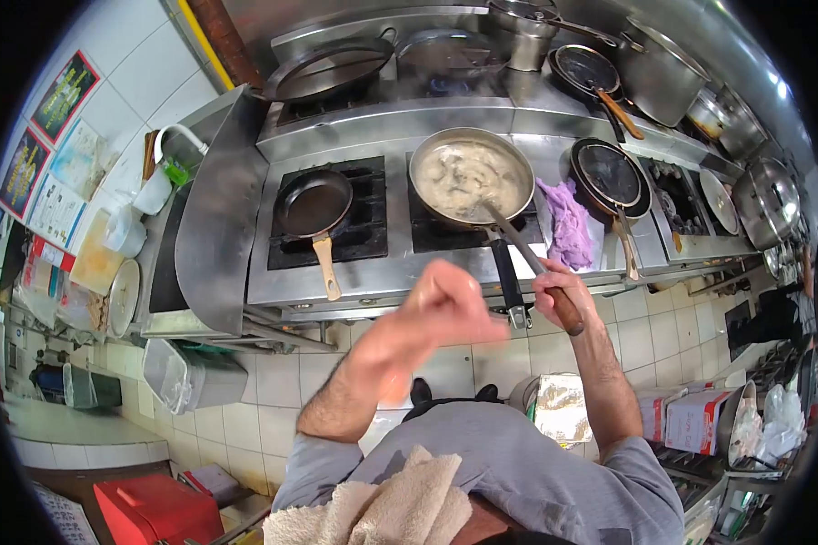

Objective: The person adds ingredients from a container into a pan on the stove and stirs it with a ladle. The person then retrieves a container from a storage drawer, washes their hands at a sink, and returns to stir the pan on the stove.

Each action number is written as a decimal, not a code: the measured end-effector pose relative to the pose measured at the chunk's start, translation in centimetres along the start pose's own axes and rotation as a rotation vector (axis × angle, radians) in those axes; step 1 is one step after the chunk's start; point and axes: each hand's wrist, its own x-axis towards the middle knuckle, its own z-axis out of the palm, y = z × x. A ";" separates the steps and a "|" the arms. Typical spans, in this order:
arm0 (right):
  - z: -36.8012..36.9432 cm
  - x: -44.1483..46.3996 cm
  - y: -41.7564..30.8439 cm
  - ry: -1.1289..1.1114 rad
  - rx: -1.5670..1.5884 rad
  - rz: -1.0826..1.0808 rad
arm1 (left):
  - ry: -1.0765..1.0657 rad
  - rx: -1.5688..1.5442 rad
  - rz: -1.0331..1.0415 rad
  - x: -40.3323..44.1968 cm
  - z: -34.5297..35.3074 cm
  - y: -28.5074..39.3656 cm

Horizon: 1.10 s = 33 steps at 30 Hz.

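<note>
My right hand (563, 292) is closed around the wooden handle of a long metal cooking utensil (516, 238). Its far end dips into a creamy, pale sauce (473, 177) with darker pieces, so the head is hidden. The sauce fills a steel frying pan (415, 186) standing on a burner, its black handle (507, 272) pointing toward me. My left hand (441, 300) is raised in front of my body, left of that handle and apart from it; motion smears its fingers. A purple cloth (568, 224) lies on the steel top right of the pan.
A small dark frying pan (314, 202) sits on the left burner, its wooden handle past the stove edge. Stacked pans (609, 177) stand at right. Behind are a wide black pan (329, 68) and a large pot (659, 73). A grey bin (195, 381) is on the floor.
</note>
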 end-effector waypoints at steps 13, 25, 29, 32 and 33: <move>-0.8 -4.7 -0.2 0.050 -0.645 -0.175 | 0.332 0.937 -1.037 -23.1 -8.7 -17.1; -4.4 0.4 -0.5 0.341 -1.636 -0.518 | 0.441 0.871 -1.031 -23.9 -11.1 -18.3; -2.8 3.0 0.7 0.268 -1.279 -0.410 | 0.537 0.625 -1.159 -31.5 -12.5 -24.0; 0.7 2.8 1.0 0.098 -0.586 -0.118 | 0.476 0.694 -1.392 -40.2 -13.4 -26.9; 1.9 2.2 0.7 0.096 -0.346 -0.050 | 0.096 0.900 -1.442 -45.0 -14.6 -28.3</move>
